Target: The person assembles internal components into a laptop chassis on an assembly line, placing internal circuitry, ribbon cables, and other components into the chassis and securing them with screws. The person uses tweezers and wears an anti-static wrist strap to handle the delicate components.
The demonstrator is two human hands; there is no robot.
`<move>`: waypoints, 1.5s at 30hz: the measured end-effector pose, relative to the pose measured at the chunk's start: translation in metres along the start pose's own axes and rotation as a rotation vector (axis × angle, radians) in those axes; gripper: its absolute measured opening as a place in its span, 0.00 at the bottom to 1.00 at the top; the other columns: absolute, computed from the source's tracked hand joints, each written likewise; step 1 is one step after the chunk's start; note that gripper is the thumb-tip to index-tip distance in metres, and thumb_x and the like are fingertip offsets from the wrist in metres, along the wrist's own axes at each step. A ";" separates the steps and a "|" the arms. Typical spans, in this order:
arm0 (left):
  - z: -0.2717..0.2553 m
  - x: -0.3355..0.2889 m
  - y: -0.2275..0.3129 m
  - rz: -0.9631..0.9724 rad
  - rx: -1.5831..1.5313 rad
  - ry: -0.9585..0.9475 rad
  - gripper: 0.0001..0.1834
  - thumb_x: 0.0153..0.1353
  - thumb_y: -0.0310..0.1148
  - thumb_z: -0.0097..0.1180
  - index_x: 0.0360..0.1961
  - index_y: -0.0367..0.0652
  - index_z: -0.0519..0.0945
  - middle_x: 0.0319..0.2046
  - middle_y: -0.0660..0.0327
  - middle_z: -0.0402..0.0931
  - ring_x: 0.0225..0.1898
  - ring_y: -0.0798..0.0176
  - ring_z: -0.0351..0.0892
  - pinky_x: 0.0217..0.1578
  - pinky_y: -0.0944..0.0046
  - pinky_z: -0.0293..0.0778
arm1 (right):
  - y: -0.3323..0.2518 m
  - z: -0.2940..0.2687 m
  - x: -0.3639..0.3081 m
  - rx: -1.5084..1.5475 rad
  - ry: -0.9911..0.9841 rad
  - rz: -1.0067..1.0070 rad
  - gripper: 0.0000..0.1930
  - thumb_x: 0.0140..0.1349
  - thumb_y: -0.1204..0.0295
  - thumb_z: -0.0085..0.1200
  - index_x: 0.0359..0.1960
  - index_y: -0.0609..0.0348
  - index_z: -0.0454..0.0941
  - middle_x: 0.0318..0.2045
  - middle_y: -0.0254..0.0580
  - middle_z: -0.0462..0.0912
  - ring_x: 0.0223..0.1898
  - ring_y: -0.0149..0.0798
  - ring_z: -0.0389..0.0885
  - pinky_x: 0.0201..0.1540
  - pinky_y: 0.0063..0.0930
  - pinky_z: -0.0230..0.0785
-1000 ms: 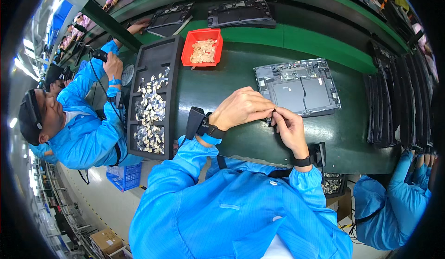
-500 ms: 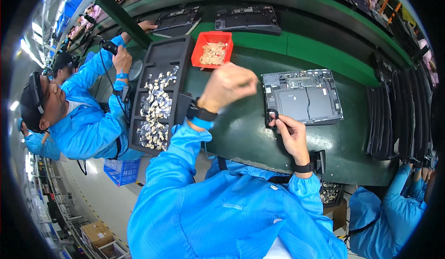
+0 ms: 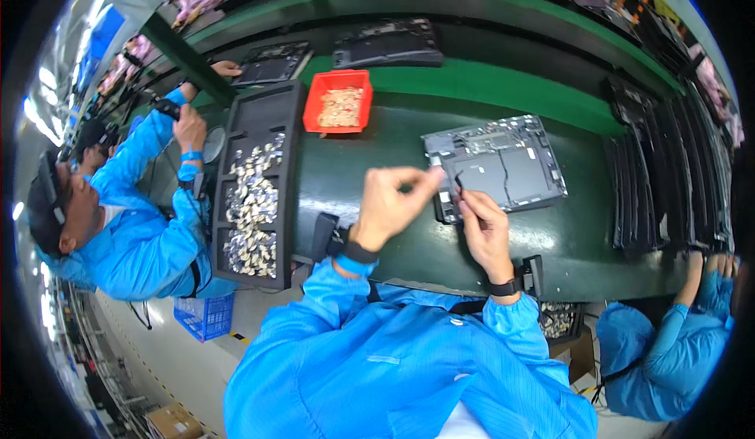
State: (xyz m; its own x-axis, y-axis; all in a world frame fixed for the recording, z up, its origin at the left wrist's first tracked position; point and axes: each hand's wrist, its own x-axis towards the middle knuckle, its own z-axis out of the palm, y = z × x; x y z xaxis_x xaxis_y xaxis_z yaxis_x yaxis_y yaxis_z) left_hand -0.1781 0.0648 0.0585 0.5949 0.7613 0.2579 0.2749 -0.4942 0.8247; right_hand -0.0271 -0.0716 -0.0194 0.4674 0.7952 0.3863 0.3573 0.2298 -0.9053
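An opened laptop base (image 3: 523,172) with its inner parts exposed lies on the green bench in front of me. My left hand (image 3: 395,203) is at its left edge, thumb and forefinger pinched together; anything between the tips is too small to make out. Below it, my right hand (image 3: 487,231) is closed at the lower left corner of the base. Its fingertips are on a small black part (image 3: 447,209), which juts past the base's edge. The fingers partly hide that part, and I cannot tell its kind.
A red bin (image 3: 338,101) of small tan pieces stands at the back left. Beside it is a black compartment tray (image 3: 287,187) of small silvery and tan pieces. More laptop bases (image 3: 389,44) lie along the back; dark panels (image 3: 668,187) stand upright at right. A co-worker (image 3: 134,211) works at left.
My left hand has come down and right from near the red bin to the laptop base's left edge. My right hand has shifted slightly left. The whole view has turned a little.
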 end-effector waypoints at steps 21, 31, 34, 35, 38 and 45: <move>0.068 0.009 0.046 0.259 0.047 -0.319 0.16 0.62 0.44 0.67 0.39 0.43 0.90 0.36 0.54 0.88 0.42 0.57 0.86 0.54 0.56 0.62 | -0.020 -0.050 -0.005 0.543 0.493 0.201 0.09 0.70 0.74 0.61 0.46 0.68 0.86 0.37 0.40 0.87 0.38 0.30 0.83 0.45 0.23 0.76; 0.136 0.105 -0.001 0.452 0.399 -0.222 0.37 0.59 0.52 0.66 0.67 0.47 0.74 0.67 0.50 0.71 0.69 0.45 0.68 0.66 0.37 0.60 | -0.011 -0.107 -0.023 0.599 0.562 0.270 0.10 0.73 0.69 0.57 0.46 0.64 0.83 0.37 0.35 0.83 0.38 0.27 0.77 0.42 0.21 0.67; 0.118 0.087 -0.003 0.464 0.193 -0.478 0.41 0.55 0.52 0.70 0.68 0.49 0.72 0.64 0.51 0.71 0.66 0.44 0.70 0.63 0.47 0.66 | -0.018 -0.114 -0.044 0.489 0.532 0.291 0.09 0.72 0.71 0.58 0.45 0.66 0.84 0.35 0.37 0.83 0.37 0.28 0.78 0.39 0.22 0.69; 0.109 0.071 -0.002 0.475 0.196 -0.496 0.40 0.55 0.52 0.70 0.67 0.51 0.73 0.63 0.52 0.72 0.64 0.44 0.71 0.61 0.47 0.67 | -0.024 -0.115 -0.051 0.430 0.494 0.312 0.09 0.71 0.71 0.59 0.44 0.66 0.84 0.33 0.38 0.84 0.35 0.29 0.79 0.37 0.22 0.69; 0.083 0.020 0.013 0.464 0.269 -0.566 0.38 0.55 0.52 0.69 0.66 0.55 0.74 0.62 0.54 0.72 0.62 0.46 0.71 0.60 0.48 0.67 | -0.041 -0.114 -0.067 0.314 0.506 0.393 0.07 0.67 0.76 0.63 0.43 0.68 0.84 0.31 0.39 0.85 0.30 0.27 0.79 0.32 0.19 0.69; 0.077 0.002 0.001 0.580 0.333 -0.551 0.30 0.59 0.53 0.66 0.63 0.61 0.78 0.60 0.53 0.71 0.56 0.47 0.73 0.56 0.50 0.71 | -0.058 -0.095 -0.047 0.063 0.378 0.516 0.08 0.64 0.77 0.66 0.41 0.69 0.86 0.29 0.37 0.86 0.29 0.24 0.81 0.32 0.17 0.73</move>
State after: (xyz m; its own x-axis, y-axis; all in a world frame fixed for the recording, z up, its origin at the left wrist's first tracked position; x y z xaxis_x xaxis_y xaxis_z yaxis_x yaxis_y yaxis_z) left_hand -0.1179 0.0335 0.0210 0.9671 0.0818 0.2410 -0.0296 -0.9043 0.4258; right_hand 0.0069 -0.1750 0.0317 0.8232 0.5626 -0.0769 -0.0329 -0.0879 -0.9956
